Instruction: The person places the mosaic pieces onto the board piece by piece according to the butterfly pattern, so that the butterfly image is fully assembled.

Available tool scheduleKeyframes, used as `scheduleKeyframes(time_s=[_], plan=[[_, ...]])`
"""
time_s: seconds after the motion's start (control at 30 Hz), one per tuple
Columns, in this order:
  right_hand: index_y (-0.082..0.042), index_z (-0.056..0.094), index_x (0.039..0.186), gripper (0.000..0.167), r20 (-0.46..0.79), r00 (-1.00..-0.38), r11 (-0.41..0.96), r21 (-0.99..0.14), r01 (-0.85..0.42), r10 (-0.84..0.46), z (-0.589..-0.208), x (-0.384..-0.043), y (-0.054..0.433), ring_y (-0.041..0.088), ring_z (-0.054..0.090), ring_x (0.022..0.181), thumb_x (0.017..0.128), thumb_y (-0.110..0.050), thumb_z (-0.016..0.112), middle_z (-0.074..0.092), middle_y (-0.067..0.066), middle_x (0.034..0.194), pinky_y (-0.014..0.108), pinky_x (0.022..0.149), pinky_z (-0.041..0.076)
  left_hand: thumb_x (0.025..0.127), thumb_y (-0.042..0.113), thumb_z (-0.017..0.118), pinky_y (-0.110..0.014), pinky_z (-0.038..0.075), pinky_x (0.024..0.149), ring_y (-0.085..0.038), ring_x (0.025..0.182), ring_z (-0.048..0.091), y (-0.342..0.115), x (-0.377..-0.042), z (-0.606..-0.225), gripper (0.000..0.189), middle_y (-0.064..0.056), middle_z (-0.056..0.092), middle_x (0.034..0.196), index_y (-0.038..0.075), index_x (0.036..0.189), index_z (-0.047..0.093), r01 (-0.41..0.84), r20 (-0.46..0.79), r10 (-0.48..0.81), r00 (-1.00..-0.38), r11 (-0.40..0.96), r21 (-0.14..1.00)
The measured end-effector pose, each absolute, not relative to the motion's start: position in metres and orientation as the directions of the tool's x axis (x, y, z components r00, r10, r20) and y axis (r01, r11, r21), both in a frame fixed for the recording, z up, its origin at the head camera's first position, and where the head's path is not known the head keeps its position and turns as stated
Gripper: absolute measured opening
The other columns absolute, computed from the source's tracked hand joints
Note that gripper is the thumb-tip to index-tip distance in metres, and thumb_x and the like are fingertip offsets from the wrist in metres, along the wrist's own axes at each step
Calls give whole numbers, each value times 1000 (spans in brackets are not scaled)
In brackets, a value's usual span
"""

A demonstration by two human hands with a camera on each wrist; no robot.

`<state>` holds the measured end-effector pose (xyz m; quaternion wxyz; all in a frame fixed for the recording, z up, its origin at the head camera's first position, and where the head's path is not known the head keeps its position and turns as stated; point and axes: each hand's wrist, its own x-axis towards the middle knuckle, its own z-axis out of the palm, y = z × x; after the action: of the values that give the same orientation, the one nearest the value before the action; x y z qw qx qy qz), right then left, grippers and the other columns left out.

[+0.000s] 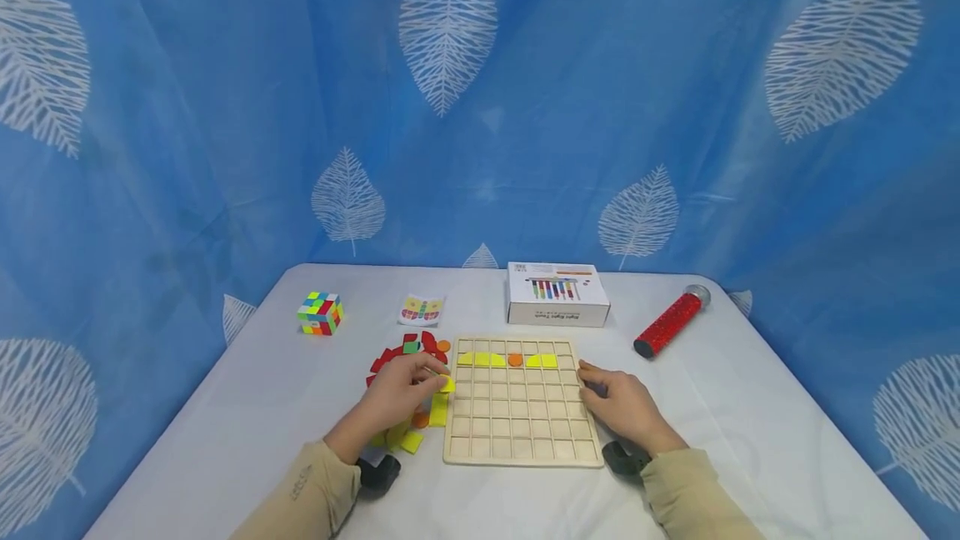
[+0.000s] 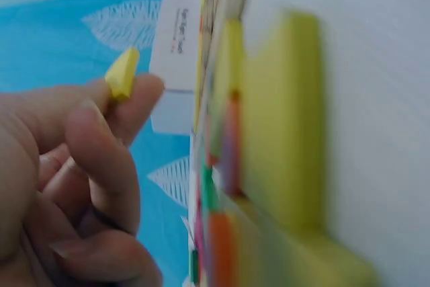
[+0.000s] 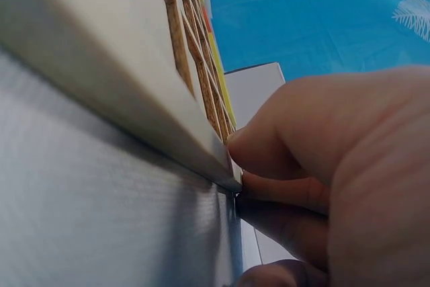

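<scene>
Between its thumb and forefinger, my left hand (image 1: pixel 402 392) pinches a small yellow piece (image 2: pixel 121 74), held by the left side of a wooden grid board (image 1: pixel 521 426). One upper row of the board carries several yellow pieces (image 1: pixel 542 361), some with rounded ends, and an orange disc (image 1: pixel 515 360) in the middle. My right hand (image 1: pixel 628 408) grips the board's right edge, thumb at the top of the rim and fingers against the side. Around and under the left hand lie loose red pieces (image 1: pixel 384 358), a green square (image 1: pixel 411 347) and yellow pieces (image 1: pixel 411 441).
Behind the loose pieces lies a small printed card (image 1: pixel 422 310) with a coloured pattern. A puzzle cube (image 1: pixel 320 312) stands at the left. At the back is a white box (image 1: pixel 558 312); to its right lies a red glittery tube (image 1: pixel 669 323). Blue curtains (image 1: pixel 480 148) border the table.
</scene>
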<state>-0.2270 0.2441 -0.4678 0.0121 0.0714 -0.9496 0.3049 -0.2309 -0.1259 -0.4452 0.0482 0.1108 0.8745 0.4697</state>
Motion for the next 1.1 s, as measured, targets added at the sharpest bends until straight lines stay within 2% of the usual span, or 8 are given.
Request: scheduleKeyframes(time_s=[0.13,0.27,0.37,0.53,0.63,0.8,1.0,1.1], plan=[[0,67,133,41,80,-989,805,-573,-151,-128,-467,-227,243,38,51,140,95,-15,67,60,10,146,57,112,40,95,27,75,-30,56,67,-20,76,69,-116,-243,-436,15,1,72,97,18,107,74,149,10,263,-965,512,846],[0,67,133,41,90,-988,803,-576,-153,-124,-467,-228,244,38,52,139,95,-16,68,61,10,145,56,112,41,93,28,77,-31,56,73,-18,86,66,-94,-258,-421,14,4,71,102,19,104,79,172,21,282,-959,523,835],[-1,68,132,41,94,-989,798,-583,-150,-118,-469,-229,244,37,52,139,94,-17,69,61,9,144,56,113,41,94,29,76,-33,55,75,-18,90,63,-71,-273,-413,12,6,72,100,21,102,80,199,31,305,-952,537,820],[-1,69,131,40,95,-990,792,-593,-144,-109,-472,-229,244,37,53,139,94,-16,69,62,8,144,56,112,41,95,29,75,-37,55,82,-13,93,65,-28,-295,-410,8,9,73,97,23,99,79,241,15,373,-928,569,786],[-2,69,131,39,89,-990,792,-594,-140,-109,-473,-229,244,35,53,138,94,-16,69,62,8,144,55,112,42,95,28,75,-35,54,81,-10,89,65,-3,-303,-413,6,10,72,95,23,96,78,273,1,409,-913,609,745],[-3,70,130,38,93,-989,792,-593,-145,-112,-473,-229,244,35,53,138,94,-16,69,62,7,144,54,111,42,94,28,76,-33,52,70,-7,78,63,32,-312,-422,4,12,69,91,24,95,78,319,4,425,-905,675,665],[-4,71,129,37,87,-992,784,-608,-127,-93,-474,-230,246,34,53,139,94,-15,70,63,6,143,54,112,42,94,27,75,-33,54,77,-5,87,65,55,-316,-429,4,13,72,95,26,94,79,415,47,475,-879,711,568],[-4,71,130,37,82,-992,785,-606,-126,-96,-475,-230,247,34,53,139,94,-15,69,63,5,144,54,112,42,95,25,75,-30,54,76,-4,83,64,61,-317,-434,6,13,73,94,24,95,80,447,56,498,-865,717,535]])
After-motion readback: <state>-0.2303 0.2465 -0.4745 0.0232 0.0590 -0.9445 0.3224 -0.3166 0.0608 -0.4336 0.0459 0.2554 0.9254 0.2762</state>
